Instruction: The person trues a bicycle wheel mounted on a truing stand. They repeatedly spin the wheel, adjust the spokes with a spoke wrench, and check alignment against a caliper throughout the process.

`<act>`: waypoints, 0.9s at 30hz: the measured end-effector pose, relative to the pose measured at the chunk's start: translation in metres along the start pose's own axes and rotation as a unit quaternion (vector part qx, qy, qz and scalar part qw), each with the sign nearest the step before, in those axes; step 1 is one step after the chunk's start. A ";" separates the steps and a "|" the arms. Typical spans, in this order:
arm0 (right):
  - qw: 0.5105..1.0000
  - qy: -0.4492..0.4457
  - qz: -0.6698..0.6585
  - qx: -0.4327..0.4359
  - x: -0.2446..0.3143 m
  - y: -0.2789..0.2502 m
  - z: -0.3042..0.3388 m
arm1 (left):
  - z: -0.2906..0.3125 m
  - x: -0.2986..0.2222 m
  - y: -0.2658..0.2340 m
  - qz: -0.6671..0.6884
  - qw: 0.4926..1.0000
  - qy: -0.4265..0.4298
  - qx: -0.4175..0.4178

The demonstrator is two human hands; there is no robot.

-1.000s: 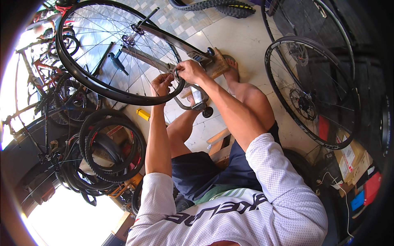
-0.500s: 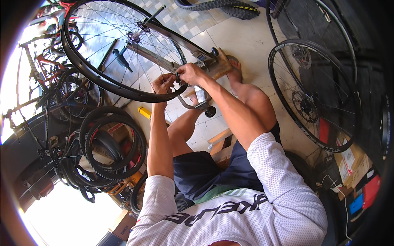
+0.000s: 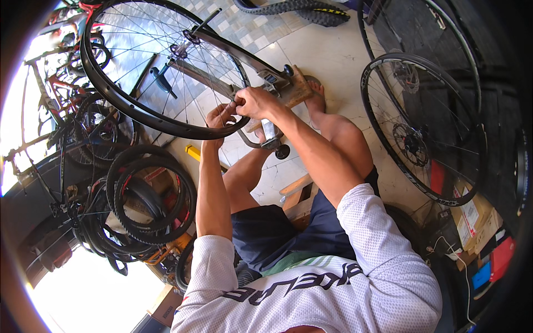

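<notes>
Right hand (image 3: 255,102) edged toward left hand (image 3: 219,116) by wheel (image 3: 178,51), grips' hold unclear, above tiled floor (image 3: 333,55), tyres (image 3: 118,201) piled leftward

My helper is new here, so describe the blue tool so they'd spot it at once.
Find the large black-rimmed wheel at upper left. Look through it, just below its hub. The blue tool there has a chunky handle, unlike the slim, dark bar on its left.
</notes>
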State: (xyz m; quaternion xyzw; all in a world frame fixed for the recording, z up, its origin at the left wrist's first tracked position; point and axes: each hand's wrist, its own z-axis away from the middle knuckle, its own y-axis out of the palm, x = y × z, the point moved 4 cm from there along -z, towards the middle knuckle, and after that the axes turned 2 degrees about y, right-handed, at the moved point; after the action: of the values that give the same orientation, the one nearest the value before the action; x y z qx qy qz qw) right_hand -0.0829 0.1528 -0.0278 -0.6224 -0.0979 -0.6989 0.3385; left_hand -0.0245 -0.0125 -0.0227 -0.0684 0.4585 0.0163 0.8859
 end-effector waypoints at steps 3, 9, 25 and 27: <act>1.000 0.009 -0.002 0.022 0.005 0.000 0.003 | 0.000 0.002 -0.004 0.014 1.000 -0.001 -0.002; 1.000 0.012 -0.005 0.008 -0.003 0.004 -0.003 | -0.006 0.005 0.001 0.026 0.998 0.036 -0.034; 0.997 0.067 -0.035 -0.032 -0.005 -0.010 -0.004 | 0.028 -0.016 -0.006 0.033 0.987 0.123 -0.103; 0.998 0.043 -0.051 -0.003 0.002 -0.014 0.001 | 0.026 -0.014 -0.003 0.031 0.986 0.137 -0.087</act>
State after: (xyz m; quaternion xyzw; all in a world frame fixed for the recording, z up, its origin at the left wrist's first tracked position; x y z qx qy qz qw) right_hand -0.0907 0.1634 -0.0222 -0.5874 -0.1126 -0.7414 0.3042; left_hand -0.0116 -0.0118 0.0039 -0.1325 0.5742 0.0741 0.8045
